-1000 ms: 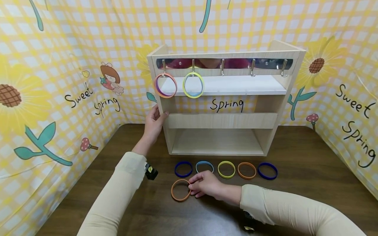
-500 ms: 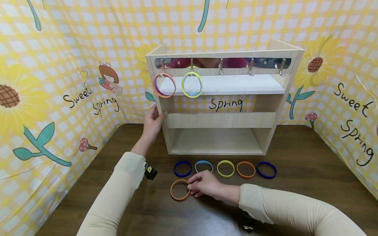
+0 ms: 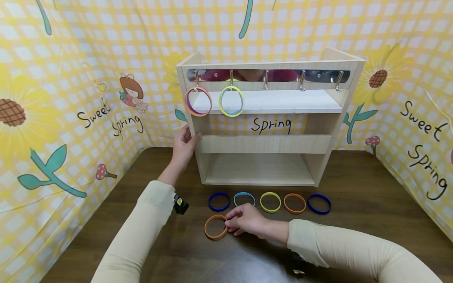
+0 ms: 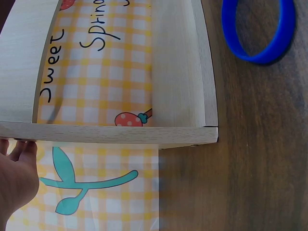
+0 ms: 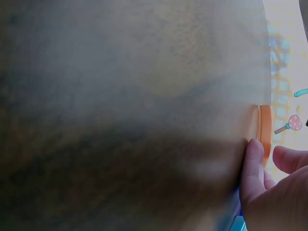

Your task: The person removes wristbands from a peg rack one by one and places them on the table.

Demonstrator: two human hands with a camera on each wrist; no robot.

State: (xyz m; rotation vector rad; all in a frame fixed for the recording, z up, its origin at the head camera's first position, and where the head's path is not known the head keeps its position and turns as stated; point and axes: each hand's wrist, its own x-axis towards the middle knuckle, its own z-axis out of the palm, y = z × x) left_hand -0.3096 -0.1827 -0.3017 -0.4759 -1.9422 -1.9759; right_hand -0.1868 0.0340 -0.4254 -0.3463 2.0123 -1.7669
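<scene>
An orange silicone wristband (image 3: 207, 235) lies on the dark wooden table. My right hand (image 3: 247, 220) pinches its right side between thumb and fingers; in the right wrist view the orange band (image 5: 265, 126) shows at the fingertips. My left hand (image 3: 184, 147) grips the left side panel of a pale wooden shelf (image 3: 265, 144), thumb at the front edge. In the left wrist view that hand (image 4: 19, 178) is partly cut off, its fingertips hidden behind the panel. An orange and a purple band (image 3: 211, 106) hang together on the leftmost hook, a yellow and a light blue band (image 3: 220, 104) on the second.
Before the shelf lies a row of wristbands: dark blue (image 3: 210, 205), light blue (image 3: 244, 193), yellow (image 3: 270, 211), orange (image 3: 295, 212) and dark blue (image 3: 319, 212). A metal hook strip (image 3: 284, 75) runs along the shelf top, its three right hooks bare. Checked cloth (image 3: 88, 47) surrounds the table.
</scene>
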